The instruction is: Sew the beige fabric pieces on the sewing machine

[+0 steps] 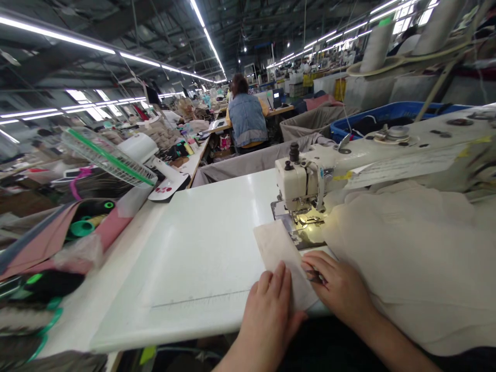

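A narrow piece of pale cloth (pixel 277 245) lies on the white table (pixel 201 243), its far end beside the metal plate of the sewing machine (pixel 296 183). My left hand (pixel 271 305) rests on the near part of this cloth, palm down with its fingers stretched out. At the cloth's right edge, my right hand (pixel 337 284) has its fingers curled round a small dark tool (pixel 315 276), perhaps thread snips. Larger beige cloth (pixel 403 253) spreads over the right side, under the machine's arm. The machine's lamp lights the needle area.
A white fan (pixel 143 160) stands at the table's back left. Thread spools (pixel 83 225) and pink cloth lie at the left. Behind the table are a grey cloth-lined bin (pixel 240 168), a blue tub (pixel 403 111) and a seated person in a denim vest (pixel 248 116). Thread cones (pixel 377 46) stand upper right.
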### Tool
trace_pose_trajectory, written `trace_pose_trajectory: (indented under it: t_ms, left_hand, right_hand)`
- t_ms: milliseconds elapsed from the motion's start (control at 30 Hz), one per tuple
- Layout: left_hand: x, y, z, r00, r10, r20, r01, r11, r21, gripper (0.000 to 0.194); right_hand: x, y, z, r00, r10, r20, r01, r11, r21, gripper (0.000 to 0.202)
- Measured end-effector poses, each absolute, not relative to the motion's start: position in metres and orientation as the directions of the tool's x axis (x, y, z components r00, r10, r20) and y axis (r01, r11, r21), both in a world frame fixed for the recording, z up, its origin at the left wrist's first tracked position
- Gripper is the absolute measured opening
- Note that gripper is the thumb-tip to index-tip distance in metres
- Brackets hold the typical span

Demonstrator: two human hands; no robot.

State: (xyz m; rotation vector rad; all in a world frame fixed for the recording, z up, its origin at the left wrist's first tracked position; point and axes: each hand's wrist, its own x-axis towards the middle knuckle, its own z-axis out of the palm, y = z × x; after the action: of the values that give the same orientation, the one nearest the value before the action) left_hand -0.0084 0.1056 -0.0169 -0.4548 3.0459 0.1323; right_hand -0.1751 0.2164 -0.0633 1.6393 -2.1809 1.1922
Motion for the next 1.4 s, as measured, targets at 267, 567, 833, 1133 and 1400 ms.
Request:
trace_pose_trajectory:
  t_ms: [267,567,833,1133,1400]
  left_hand:
    - [-0.007,0.104,-0.022,-0.958,-0.284,-0.038,-0.286,0.953,0.099,0.075]
    - [-0.010,0.106,-0.017,-0.952,-0.297,-0.072,-0.304,0.945,0.118,0.072]
    - [-0.013,0.105,-0.008,-0.953,-0.288,-0.095,-0.299,0.944,0.138,0.068]
    - [0.006,0.081,-0.007,-0.913,-0.319,0.255,-0.185,0.879,0.438,0.029]
    - [0.011,0.078,-0.005,-0.911,-0.317,0.262,-0.170,0.870,0.463,0.019]
  right_hand:
    - [-0.175,0.216,-0.061,-0.386,-0.744,0.546,-0.872,0.101,-0.479,0.022]
    - [-0.175,0.217,-0.064,-0.388,-0.729,0.564,-0.875,0.099,-0.474,0.021]
    - [-0.176,0.218,-0.064,-0.378,-0.732,0.566,-0.878,0.090,-0.470,0.022]
    - [-0.178,0.220,-0.060,-0.391,-0.731,0.559,-0.869,0.093,-0.487,0.038]
    - [-0.178,0.223,-0.057,-0.420,-0.745,0.519,-0.849,0.119,-0.515,0.051]
